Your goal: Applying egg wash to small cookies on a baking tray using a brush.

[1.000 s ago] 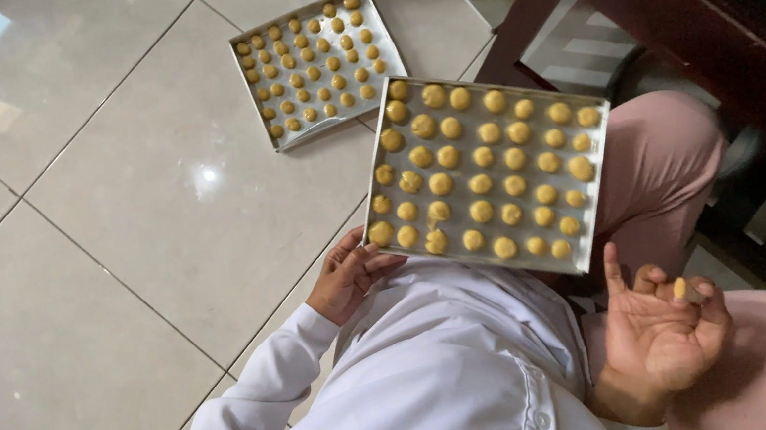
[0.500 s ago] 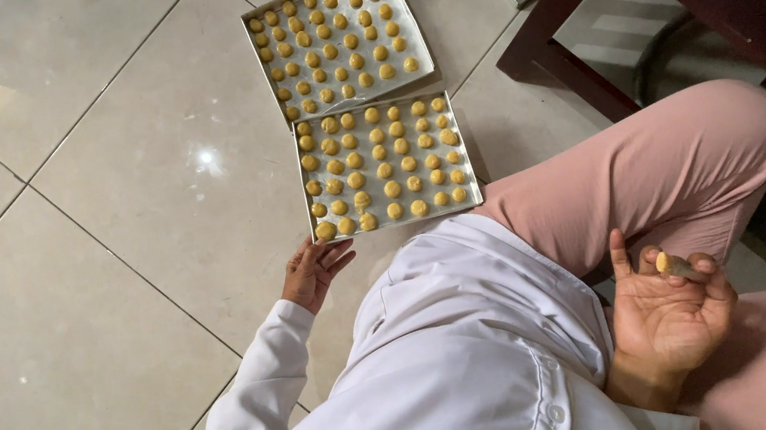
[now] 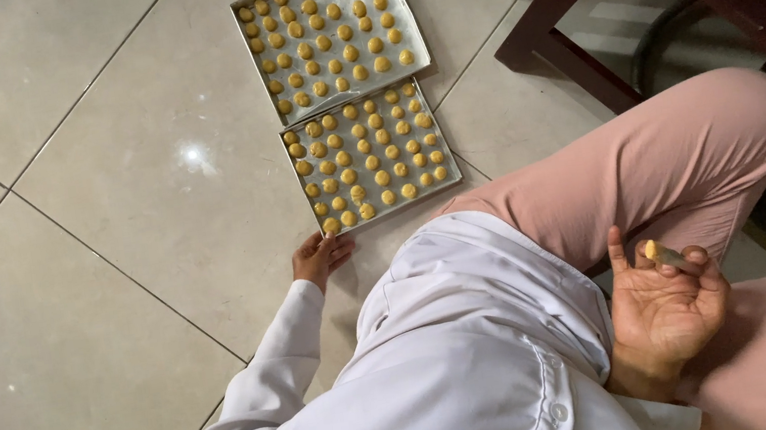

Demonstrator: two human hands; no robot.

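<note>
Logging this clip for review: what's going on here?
A person sits on the tiled floor beside two metal baking trays of small yellow dough balls. The left hand rests on the floor at the corner of the near tray; the far tray lies just beyond. The right hand, palm up, holds a small dough-tipped tool in its fingertips.

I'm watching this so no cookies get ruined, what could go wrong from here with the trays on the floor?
The near tray lies on the bare floor beside the left hand and the knee; a shift could nudge it and jumble the dough balls. It touches the far tray, so a push might move both. The small piece pinched loosely in the right hand could drop.
</note>
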